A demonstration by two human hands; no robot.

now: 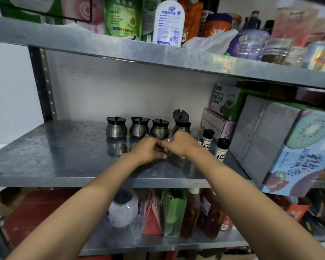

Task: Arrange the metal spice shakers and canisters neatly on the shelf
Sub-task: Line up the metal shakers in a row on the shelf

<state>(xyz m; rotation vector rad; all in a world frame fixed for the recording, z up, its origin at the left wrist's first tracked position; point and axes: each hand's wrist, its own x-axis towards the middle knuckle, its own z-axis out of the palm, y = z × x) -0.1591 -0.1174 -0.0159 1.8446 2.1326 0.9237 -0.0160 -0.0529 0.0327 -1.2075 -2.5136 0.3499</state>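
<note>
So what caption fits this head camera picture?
Both hands, left and right, arrange small metal shakers before four canisters.

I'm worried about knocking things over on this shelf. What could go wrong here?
1. Both hands crowd small shakers; a nudge might topple one.
2. The right canister has its lid tipped up; a bump could spill it.
3. The pepper bottles stand close to the right forearm.
</note>
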